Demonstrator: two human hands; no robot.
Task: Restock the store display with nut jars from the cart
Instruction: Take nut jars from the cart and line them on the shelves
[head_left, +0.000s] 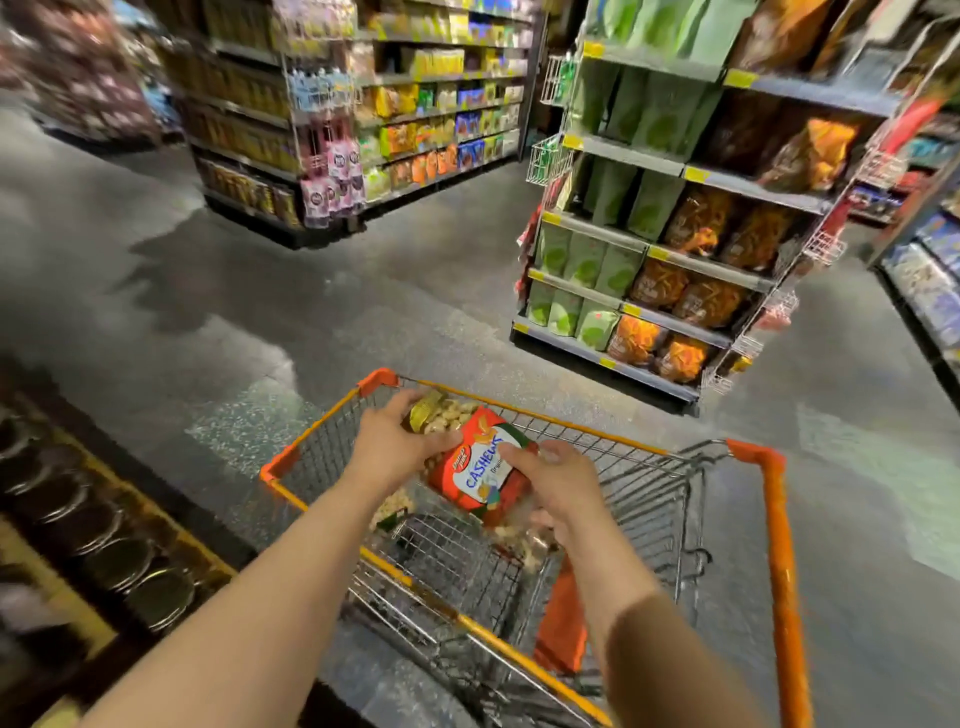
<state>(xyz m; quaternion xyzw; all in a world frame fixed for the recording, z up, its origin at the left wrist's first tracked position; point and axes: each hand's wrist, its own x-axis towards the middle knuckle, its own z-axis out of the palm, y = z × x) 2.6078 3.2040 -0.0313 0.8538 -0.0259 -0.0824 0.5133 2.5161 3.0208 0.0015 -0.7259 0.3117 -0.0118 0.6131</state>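
Though both hold cashew jar (480, 467), cart (675, 467) contents unclear.

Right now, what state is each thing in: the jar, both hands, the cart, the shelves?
Cashew jar: lifted above the cart basket, tilted, lid on, full of nuts.
Left hand: grips the jar's lid end.
Right hand: grips the jar's lower end.
Shopping cart: standing in the aisle, more nut packs inside.
Snack shelves: filled with bags.
Jar display: at left, rows of dark lids, blurred.
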